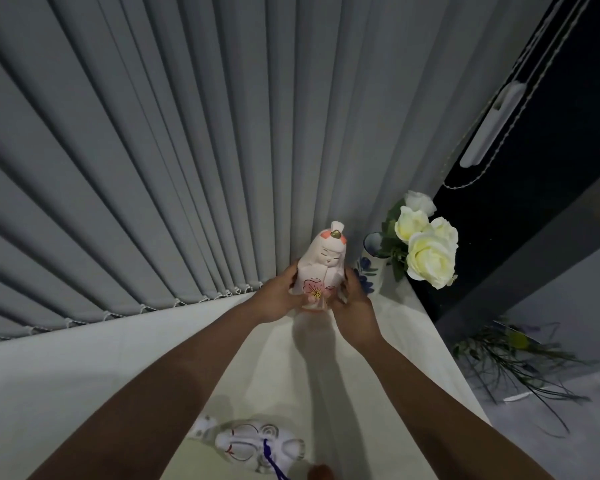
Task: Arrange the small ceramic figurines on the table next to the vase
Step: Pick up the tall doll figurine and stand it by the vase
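- Doll figurine [321, 268]: pale pink ceramic, painted face and a pink flower on its front, a small gold ornament at the crown. It stands upright, long axis vertical, top toward the blinds and face turned toward the camera. It is at the far end of the counter [84, 375], just beside the vase.
- Left hand [278, 295]: fingers curled against the figurine's left side near its base, gripping it.
- Right hand [352, 299]: fingers closed against the opposite side at about the same height, so the figurine is clasped between both hands. Whether its base touches the counter cannot be told.
- Vase [369, 268]: white with blue painted flowers, upright at the counter's far right corner, partly hidden behind the right hand. It holds cream-white roses [426, 249] with green leaves that lean to the right.
- Second figurine [257, 445]: white, with red and grey painted lines and a blue cord, lying on its side at the near edge of the counter, between the forearms; long axis roughly left to right.
- Blinds [153, 150]: grey vertical slats behind the counter.
- Window [551, 168]: dark glass to the right, with a white handle.
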A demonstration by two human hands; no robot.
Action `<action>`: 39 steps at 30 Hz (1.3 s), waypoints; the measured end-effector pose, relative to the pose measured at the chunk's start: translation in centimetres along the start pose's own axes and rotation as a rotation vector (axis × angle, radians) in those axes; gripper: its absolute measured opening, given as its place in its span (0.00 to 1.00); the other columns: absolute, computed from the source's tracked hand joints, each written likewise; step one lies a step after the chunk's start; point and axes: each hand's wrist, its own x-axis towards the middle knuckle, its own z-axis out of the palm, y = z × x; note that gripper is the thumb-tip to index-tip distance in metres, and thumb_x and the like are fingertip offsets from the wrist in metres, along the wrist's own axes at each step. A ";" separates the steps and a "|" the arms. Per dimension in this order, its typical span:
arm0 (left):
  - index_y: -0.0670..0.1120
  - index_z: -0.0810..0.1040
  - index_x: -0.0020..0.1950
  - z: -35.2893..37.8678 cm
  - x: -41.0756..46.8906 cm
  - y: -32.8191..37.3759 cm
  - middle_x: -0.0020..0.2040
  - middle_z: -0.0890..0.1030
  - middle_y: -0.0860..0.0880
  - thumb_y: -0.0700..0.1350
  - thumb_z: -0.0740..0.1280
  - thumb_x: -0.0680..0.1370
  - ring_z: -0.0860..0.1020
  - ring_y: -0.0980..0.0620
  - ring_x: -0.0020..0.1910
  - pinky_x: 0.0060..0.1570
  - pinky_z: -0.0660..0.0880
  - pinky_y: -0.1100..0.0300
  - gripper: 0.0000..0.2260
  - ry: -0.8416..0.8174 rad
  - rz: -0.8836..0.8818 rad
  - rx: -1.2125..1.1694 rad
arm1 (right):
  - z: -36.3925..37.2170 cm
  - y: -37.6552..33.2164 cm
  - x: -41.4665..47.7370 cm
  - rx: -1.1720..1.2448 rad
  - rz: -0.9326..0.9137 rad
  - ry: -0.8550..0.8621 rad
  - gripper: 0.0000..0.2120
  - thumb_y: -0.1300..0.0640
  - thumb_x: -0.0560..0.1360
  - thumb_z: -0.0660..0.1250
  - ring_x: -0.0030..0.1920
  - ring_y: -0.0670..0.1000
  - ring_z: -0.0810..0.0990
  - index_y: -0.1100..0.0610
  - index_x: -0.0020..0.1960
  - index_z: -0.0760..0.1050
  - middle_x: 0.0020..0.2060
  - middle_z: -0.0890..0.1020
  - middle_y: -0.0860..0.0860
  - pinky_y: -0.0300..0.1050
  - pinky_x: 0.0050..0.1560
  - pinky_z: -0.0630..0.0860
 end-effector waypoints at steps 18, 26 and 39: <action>0.49 0.63 0.72 3.4 -4.8 1.7 0.67 0.74 0.45 0.44 0.62 0.79 0.74 0.44 0.64 0.63 0.71 0.52 0.21 0.337 -0.027 0.183 | -0.5 -1.8 -3.1 -0.199 0.041 -0.009 0.22 0.53 0.78 0.60 0.62 0.52 0.76 0.49 0.71 0.63 0.62 0.77 0.49 0.47 0.63 0.73; 0.47 0.72 0.65 4.9 -13.6 0.9 0.64 0.77 0.46 0.48 0.60 0.81 0.75 0.49 0.60 0.56 0.68 0.62 0.14 0.161 -0.016 0.353 | -2.8 -2.8 -10.4 -0.259 0.004 -0.048 0.21 0.61 0.78 0.62 0.64 0.54 0.74 0.55 0.70 0.68 0.69 0.72 0.51 0.44 0.65 0.69; 0.53 0.75 0.63 7.0 -23.5 0.3 0.59 0.78 0.54 0.54 0.64 0.77 0.75 0.55 0.55 0.56 0.71 0.60 0.15 -0.006 0.139 0.562 | -3.4 -0.9 -22.4 -0.239 0.090 -0.032 0.18 0.65 0.77 0.60 0.66 0.51 0.73 0.55 0.65 0.75 0.67 0.75 0.50 0.41 0.68 0.67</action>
